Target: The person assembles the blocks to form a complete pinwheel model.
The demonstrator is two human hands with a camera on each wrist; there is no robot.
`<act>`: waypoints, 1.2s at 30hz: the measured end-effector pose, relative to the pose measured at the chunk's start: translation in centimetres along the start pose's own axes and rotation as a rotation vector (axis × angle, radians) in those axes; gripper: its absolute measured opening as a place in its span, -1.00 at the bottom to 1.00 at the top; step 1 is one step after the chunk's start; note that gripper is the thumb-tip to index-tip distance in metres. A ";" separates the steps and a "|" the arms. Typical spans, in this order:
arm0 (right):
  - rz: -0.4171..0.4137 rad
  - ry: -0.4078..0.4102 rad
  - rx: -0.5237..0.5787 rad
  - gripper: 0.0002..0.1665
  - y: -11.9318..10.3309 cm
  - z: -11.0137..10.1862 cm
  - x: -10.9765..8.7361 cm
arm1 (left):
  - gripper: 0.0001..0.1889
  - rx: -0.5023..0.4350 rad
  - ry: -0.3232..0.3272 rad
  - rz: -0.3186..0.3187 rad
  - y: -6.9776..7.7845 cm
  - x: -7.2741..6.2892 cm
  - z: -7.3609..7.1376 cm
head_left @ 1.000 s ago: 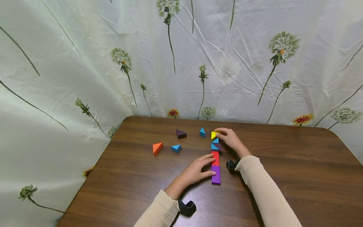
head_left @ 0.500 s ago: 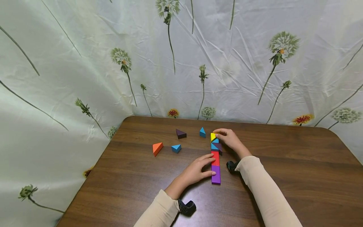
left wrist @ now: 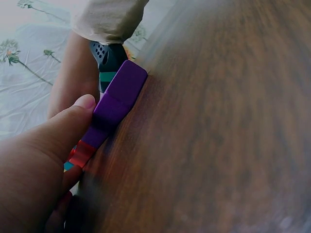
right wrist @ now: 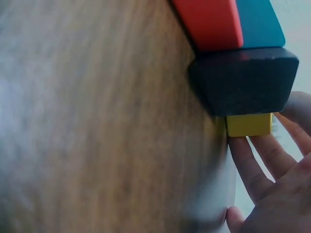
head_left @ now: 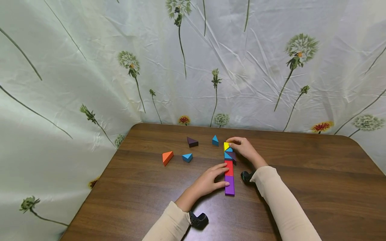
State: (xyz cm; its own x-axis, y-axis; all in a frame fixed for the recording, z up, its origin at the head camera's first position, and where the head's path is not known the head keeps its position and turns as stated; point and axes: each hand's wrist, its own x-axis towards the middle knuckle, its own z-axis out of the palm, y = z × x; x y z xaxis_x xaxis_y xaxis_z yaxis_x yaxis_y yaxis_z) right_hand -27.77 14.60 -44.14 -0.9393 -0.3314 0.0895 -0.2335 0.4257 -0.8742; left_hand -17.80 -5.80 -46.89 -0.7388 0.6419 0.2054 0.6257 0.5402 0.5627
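Over the past second the yellow block (head_left: 226,146), beyond the red block (head_left: 229,169), has shifted slightly toward it and now meets a blue triangle (head_left: 230,150) more closely; the pieces past the red block thus lie more compactly, judged as closing up. Right hand (head_left: 245,148): thumb and finger appear to pinch the yellow block, contact partly hidden. Left hand (head_left: 206,180): fingers loosely extended, fingertips resting on the red block, thumb on the purple block (head_left: 230,190) just nearer the person. Orange triangle (head_left: 167,157): well left of the red block.
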 end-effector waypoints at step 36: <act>0.009 -0.014 0.005 -0.69 0.2 0.0 0.0 | -0.44 0.000 0.002 0.007 0.0 0.0 -0.1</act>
State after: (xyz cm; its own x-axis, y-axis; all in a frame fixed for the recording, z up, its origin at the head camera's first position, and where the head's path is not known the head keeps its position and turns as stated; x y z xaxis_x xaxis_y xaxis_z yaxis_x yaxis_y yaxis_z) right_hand -27.86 14.71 -44.28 -0.9376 -0.3395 0.0750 -0.2238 0.4244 -0.8774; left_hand -17.81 -5.82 -46.77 -0.7348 0.6447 0.2106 0.6309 0.5359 0.5610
